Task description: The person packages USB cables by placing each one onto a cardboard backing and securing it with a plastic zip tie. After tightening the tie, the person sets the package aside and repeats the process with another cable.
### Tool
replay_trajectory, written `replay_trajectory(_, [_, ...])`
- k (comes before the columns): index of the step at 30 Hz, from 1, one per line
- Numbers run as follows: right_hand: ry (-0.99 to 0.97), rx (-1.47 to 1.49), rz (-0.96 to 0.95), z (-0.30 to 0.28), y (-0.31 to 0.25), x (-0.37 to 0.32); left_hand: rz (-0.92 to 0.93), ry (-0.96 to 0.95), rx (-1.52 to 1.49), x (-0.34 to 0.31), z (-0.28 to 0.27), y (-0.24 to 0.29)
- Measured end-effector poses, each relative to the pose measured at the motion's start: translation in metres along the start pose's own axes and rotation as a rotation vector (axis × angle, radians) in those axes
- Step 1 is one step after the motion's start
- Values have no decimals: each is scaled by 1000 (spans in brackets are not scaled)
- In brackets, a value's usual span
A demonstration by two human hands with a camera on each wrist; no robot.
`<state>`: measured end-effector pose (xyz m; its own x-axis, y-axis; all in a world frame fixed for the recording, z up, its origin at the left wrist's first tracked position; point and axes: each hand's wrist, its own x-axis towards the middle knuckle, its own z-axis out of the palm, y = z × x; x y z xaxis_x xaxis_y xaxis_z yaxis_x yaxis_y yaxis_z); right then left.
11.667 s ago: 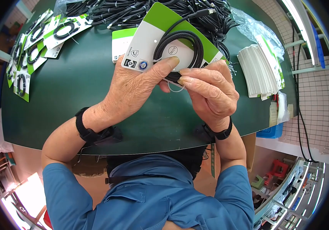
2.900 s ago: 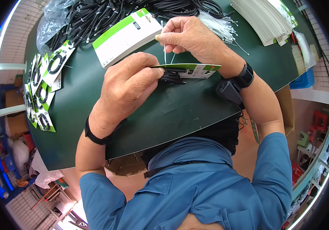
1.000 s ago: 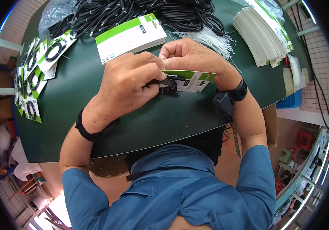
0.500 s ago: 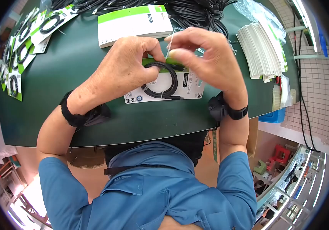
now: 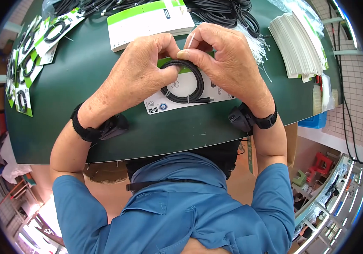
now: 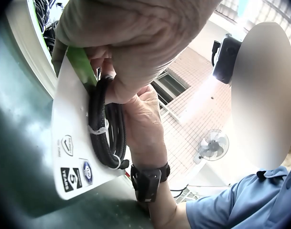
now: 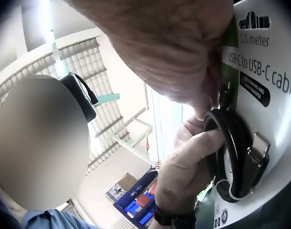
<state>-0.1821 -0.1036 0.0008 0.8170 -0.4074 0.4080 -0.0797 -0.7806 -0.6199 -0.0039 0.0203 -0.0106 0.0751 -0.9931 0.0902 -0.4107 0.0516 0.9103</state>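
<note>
A coiled black cable (image 5: 200,86) lies against a white and green card (image 5: 177,109), tied to it or itself by thin ties at the coil's lower side. My left hand (image 5: 141,70) grips card and coil at the top edge, its thumb on the coil. My right hand (image 5: 232,63) pinches a white tie (image 5: 191,41) between thumb and fingers, close beside the left fingertips. In the left wrist view two white ties circle the coil (image 6: 101,129). The right wrist view shows a metal plug (image 7: 258,149) beside the coil on the card.
A stack of blank-faced cards (image 5: 147,25) lies behind the hands, another stack (image 5: 295,48) at the right. Carded cables (image 5: 56,31) are piled at the left. Loose black cables (image 5: 219,10) and white ties (image 5: 253,44) lie at the back.
Since half a second ago, my right thumb and fingers have closed together on the tie near the left hand. Earlier the card was held edge-on; now its printed face shows to the head view.
</note>
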Motion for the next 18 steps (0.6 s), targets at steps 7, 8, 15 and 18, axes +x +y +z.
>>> replay_trajectory(7, [113,-98,-135,7,2,-1,-8,8,-75,0,6,-5])
replay_trajectory(8, [123,-95,-131,8,3,-1,-4,16,-108,0,8,-4])
replay_trajectory(15, [232,-197,-236,12,2,-1,-19,12,-154,-1,11,1])
replay_trajectory(18, [239,-222,-230,12,0,-1,-56,-6,-116,-1,11,3])
